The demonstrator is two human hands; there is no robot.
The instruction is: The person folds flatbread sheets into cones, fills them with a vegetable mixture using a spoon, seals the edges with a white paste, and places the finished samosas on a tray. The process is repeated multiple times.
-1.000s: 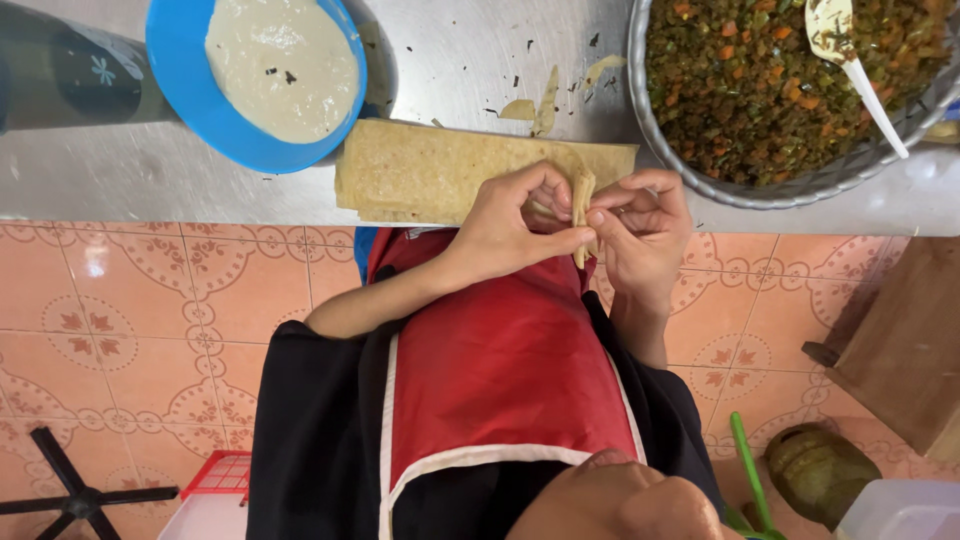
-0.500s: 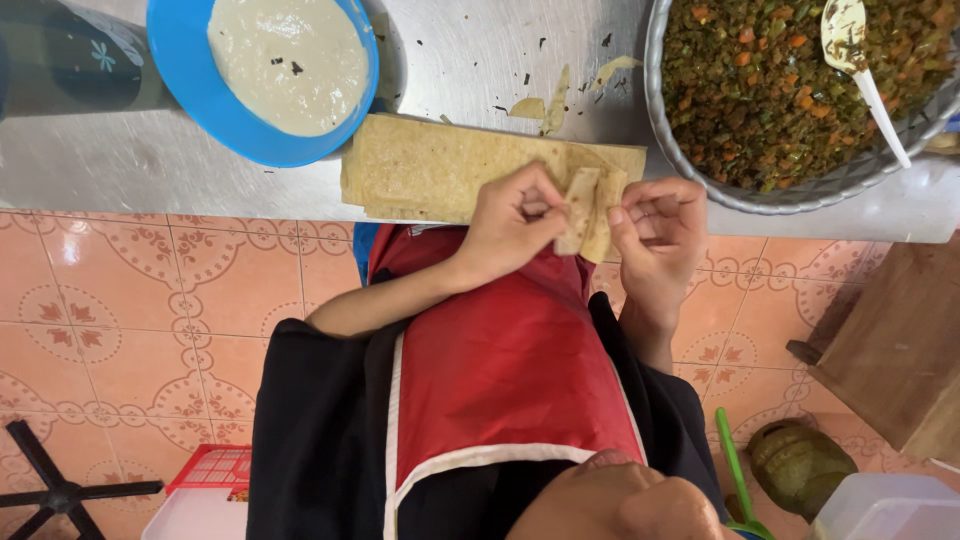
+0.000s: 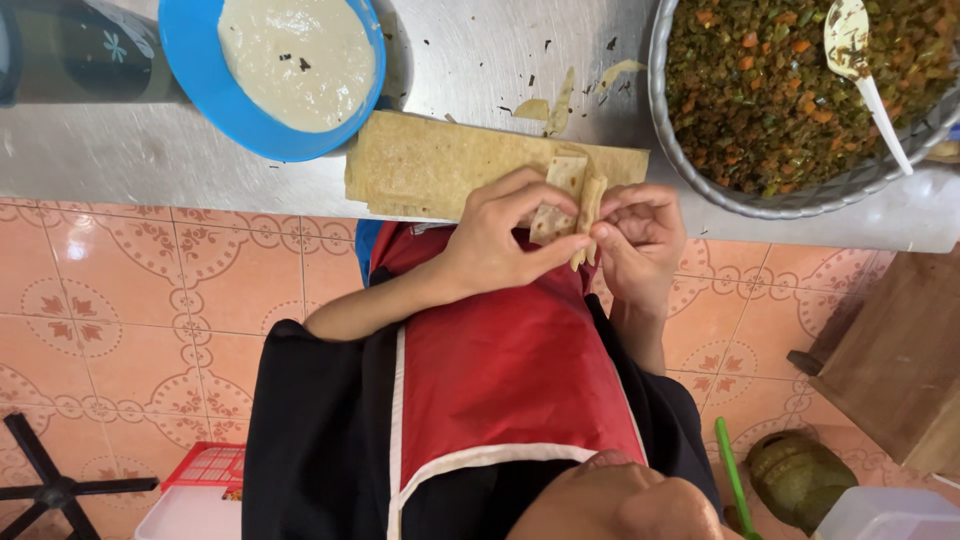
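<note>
Over steel counter edge, both hands [image 3: 570, 240] pinching thin speckled pastry strip [image 3: 567, 200], folded

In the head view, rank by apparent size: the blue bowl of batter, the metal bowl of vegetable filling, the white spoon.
1. Large metal bowl of chopped vegetable filling, though partly cropped.
2. Round blue bowl of pale batter.
3. White plastic spoon.

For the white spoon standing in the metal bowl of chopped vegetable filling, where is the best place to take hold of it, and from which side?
Probably by the bare handle of the white spoon, near its free end at the metal bowl rim. The spoon's bowl lies on the vegetable filling, while the handle slants out to the rim, clean and clear, so fingers coming from the rim side can pinch it across its narrow width.
</note>
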